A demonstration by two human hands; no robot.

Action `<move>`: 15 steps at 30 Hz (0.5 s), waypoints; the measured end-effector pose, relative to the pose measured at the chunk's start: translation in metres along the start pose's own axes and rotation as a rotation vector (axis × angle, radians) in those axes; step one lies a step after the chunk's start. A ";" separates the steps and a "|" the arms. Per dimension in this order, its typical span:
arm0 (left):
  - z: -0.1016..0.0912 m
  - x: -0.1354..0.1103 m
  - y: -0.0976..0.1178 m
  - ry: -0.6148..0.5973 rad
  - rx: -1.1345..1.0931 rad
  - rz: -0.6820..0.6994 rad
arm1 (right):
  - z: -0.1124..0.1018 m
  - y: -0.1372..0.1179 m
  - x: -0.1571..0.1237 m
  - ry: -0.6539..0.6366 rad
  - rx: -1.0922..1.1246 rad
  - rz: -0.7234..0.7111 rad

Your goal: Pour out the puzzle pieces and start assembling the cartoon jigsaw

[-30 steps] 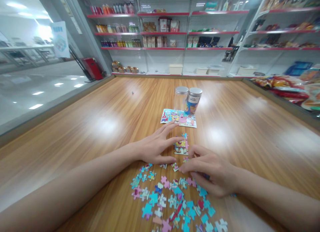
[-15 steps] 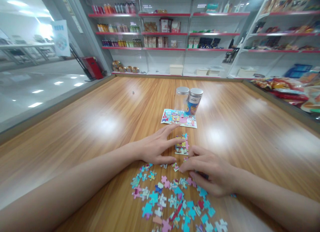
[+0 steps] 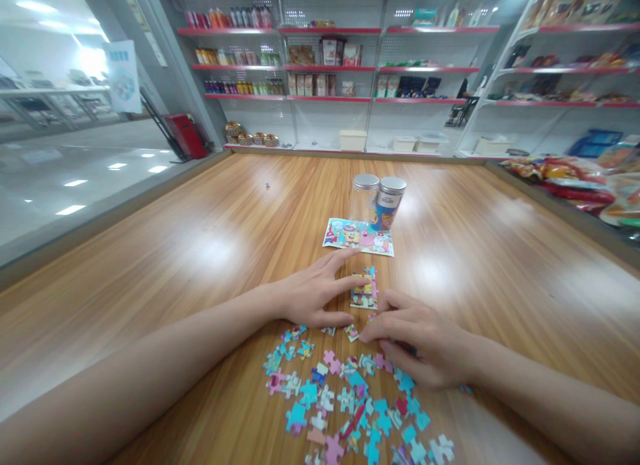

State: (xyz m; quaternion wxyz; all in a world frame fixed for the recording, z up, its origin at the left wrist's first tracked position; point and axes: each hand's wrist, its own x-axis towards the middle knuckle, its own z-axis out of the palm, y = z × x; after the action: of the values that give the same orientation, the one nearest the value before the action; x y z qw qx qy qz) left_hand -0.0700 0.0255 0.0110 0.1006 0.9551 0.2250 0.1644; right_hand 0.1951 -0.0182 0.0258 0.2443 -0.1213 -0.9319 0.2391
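Note:
My left hand (image 3: 315, 290) lies over the table with its fingers spread, one fingertip resting on a small joined section of jigsaw puzzle (image 3: 364, 298). My right hand (image 3: 425, 341) is low over the table, fingers loosely bent and a gap between thumb and index finger. The index fingertip is at the edge of a loose puzzle piece (image 3: 351, 333); whether it touches cannot be made out. Nearer me, many loose puzzle pieces (image 3: 346, 399), blue, pink and white, are scattered, some partly hidden under the right hand. Behind the joined section lies a printed picture sheet (image 3: 359, 237) with cartoon figures.
A clear jar (image 3: 363, 198) and a jar with a printed label (image 3: 389, 203), both silver-lidded, stand by the sheet. The wooden table (image 3: 200, 251) has a raised rim. Stocked shelves (image 3: 327, 67) stand beyond, and bagged snacks (image 3: 565, 178) lie at the right.
Both hands hold nearly the same place and pose. The joined section and the loose pieces show no clear movement beyond a tiny shift of the view.

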 end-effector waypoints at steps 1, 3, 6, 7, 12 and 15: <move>0.000 0.000 0.000 -0.002 -0.003 -0.001 | 0.000 0.000 0.000 0.000 -0.004 0.003; 0.000 0.000 0.000 -0.006 -0.006 -0.005 | 0.000 0.000 0.000 0.000 -0.014 0.004; 0.000 0.001 0.001 -0.032 0.002 -0.019 | 0.001 0.000 0.000 -0.002 -0.024 0.002; -0.001 0.001 0.001 -0.042 0.004 -0.025 | 0.001 -0.001 0.000 -0.002 -0.025 -0.002; -0.002 0.001 0.003 -0.065 0.000 -0.042 | 0.000 -0.001 0.001 0.011 -0.023 -0.012; -0.001 0.001 0.002 -0.076 0.010 -0.050 | 0.001 -0.001 0.001 0.005 -0.027 -0.010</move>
State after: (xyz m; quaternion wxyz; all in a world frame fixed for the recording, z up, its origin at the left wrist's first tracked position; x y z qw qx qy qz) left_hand -0.0687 0.0240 0.0132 0.1082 0.9553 0.2455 0.1242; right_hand 0.1936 -0.0194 0.0262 0.2461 -0.1203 -0.9351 0.2249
